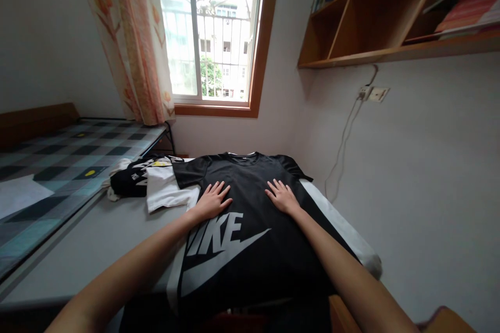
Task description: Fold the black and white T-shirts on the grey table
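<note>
A black T-shirt (250, 187) with large grey lettering and a swoosh lies spread out on a table (89, 244), its collar at the far end and its lower edge near me. My left hand (213, 200) rests flat on the left part of its chest, fingers spread, just above the lettering. On the right part of the chest lies my right hand (282, 196), also palm down with fingers apart. Neither hand grips the cloth. White cloth (166, 190) shows beside the left sleeve.
Bunched black and white clothes (135, 177) lie at the table's far left. A bed with a checked cover (89, 145) and a paper sheet (23, 195) is further left. Shelves (375, 54) hang on the right wall, above a socket with a dangling cable (344, 140).
</note>
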{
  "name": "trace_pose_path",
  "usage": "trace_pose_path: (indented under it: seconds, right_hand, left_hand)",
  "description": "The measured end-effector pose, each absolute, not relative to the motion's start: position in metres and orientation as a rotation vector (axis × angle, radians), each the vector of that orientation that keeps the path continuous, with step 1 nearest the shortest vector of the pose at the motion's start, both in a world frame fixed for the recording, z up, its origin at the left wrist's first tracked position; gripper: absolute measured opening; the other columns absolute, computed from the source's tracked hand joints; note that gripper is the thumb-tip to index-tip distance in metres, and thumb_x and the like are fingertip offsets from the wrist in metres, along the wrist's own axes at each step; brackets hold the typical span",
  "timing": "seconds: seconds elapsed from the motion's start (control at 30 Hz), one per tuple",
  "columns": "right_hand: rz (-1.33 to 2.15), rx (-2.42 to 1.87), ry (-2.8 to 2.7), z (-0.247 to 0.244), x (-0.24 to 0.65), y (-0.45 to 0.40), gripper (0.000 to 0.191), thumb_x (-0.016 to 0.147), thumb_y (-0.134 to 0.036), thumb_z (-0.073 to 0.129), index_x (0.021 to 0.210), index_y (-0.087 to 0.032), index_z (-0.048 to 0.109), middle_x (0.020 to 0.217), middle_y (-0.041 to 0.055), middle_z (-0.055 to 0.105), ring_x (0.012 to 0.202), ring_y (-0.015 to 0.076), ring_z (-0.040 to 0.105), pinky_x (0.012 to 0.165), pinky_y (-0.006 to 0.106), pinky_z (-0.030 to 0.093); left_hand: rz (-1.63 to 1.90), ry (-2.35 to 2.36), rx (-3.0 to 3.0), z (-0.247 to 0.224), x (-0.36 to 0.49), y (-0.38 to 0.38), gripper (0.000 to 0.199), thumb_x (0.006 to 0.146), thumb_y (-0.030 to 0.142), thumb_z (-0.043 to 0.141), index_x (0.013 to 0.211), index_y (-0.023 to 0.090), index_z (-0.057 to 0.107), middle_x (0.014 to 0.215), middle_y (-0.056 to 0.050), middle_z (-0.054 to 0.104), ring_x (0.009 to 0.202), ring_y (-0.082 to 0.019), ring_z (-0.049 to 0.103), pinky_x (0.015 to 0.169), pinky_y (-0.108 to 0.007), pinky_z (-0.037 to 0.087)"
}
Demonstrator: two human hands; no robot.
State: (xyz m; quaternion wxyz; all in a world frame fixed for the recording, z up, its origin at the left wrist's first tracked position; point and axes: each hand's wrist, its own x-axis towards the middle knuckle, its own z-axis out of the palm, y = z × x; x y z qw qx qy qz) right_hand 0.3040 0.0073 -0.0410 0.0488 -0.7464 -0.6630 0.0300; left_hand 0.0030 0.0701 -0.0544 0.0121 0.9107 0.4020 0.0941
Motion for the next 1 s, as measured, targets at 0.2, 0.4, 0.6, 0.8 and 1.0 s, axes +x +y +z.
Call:
trace_pose_path:
  seconds: [0.2,0.4,0.6,0.8,1.0]
  right_hand:
    - [0.059,-2.276,-2.013,-0.042,0.304,-0.017,0.067,0.096,-0.061,0.019,0.151,-0.025,0.032,0.159,0.0059,0.025,0.146,0.0238,0.020,0.117,0.044,0.017]
    - [0.072,-2.318,-1.987,-0.041,0.311,-0.041,0.065,0.096,-0.060,0.020,0.151,-0.026,0.031,0.159,0.0045,0.023,0.147,0.0242,0.019,0.118,0.045,0.016]
    - [0.087,-2.382,-1.938,-0.042,0.322,-0.055,0.066,0.096,-0.059,0.021,0.152,-0.026,0.029,0.160,0.0048,0.021,0.147,0.0234,0.017,0.118,0.045,0.015]
    - [0.073,-2.383,-1.926,-0.044,0.324,-0.056,0.065,0.096,-0.057,0.024,0.152,-0.025,0.030,0.159,0.0057,0.022,0.147,0.0240,0.018,0.118,0.045,0.016]
    - [0.060,-2.372,-1.908,-0.047,0.325,-0.055,0.064,0.096,-0.057,0.024,0.151,-0.026,0.032,0.159,0.0056,0.024,0.146,0.0240,0.019,0.117,0.045,0.017]
  left_hand:
    - [0.247,1.211,2.847,-0.053,-0.015,0.041,0.064,0.096,0.061,0.024,0.151,0.027,0.032,0.158,-0.008,0.026,0.146,-0.032,0.021,0.115,-0.050,0.019]
    - [0.263,1.187,2.886,-0.049,-0.036,0.010,0.061,0.097,0.059,0.023,0.149,0.030,0.035,0.157,-0.005,0.030,0.145,-0.029,0.025,0.115,-0.047,0.021]
    - [0.282,1.462,2.780,-0.046,-0.054,0.003,0.070,0.094,0.064,0.026,0.148,0.020,0.038,0.156,-0.012,0.031,0.145,-0.028,0.023,0.117,-0.045,0.016]
    - [0.308,1.565,2.693,-0.044,-0.059,0.019,0.073,0.093,0.063,0.029,0.145,0.014,0.041,0.155,-0.016,0.031,0.145,-0.030,0.022,0.116,-0.053,0.015]
    - [0.371,1.598,2.671,-0.049,-0.057,0.022,0.063,0.096,0.055,0.032,0.144,0.016,0.042,0.153,-0.015,0.035,0.145,-0.030,0.025,0.116,-0.054,0.014]
